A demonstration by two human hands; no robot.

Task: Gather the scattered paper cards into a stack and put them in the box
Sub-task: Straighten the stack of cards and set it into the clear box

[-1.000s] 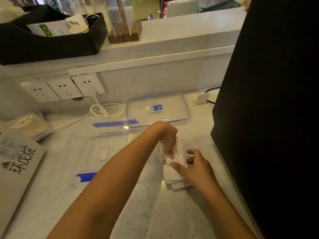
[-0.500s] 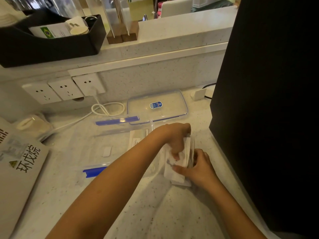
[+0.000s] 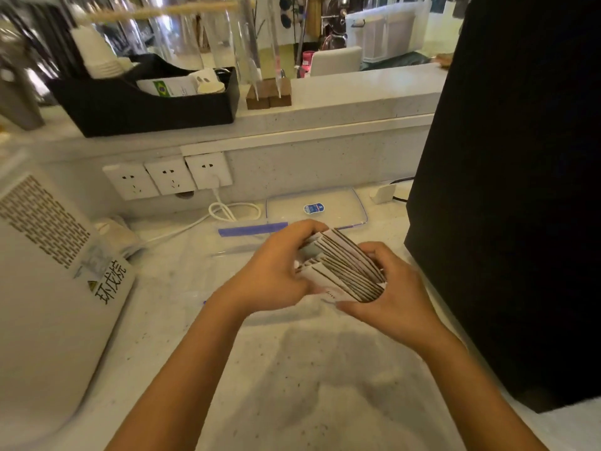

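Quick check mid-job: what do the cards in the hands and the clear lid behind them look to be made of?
Cards: likely thin cardboard or thick paper, matte white faces with brown edges showing where they fan out between the left hand and right hand.
Clear lid: seemingly transparent plastic, glossy, with a blue rim and a small blue label; the counter shows through it.

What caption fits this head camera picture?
Both hands, left and right, hold fanned cards above the counter.
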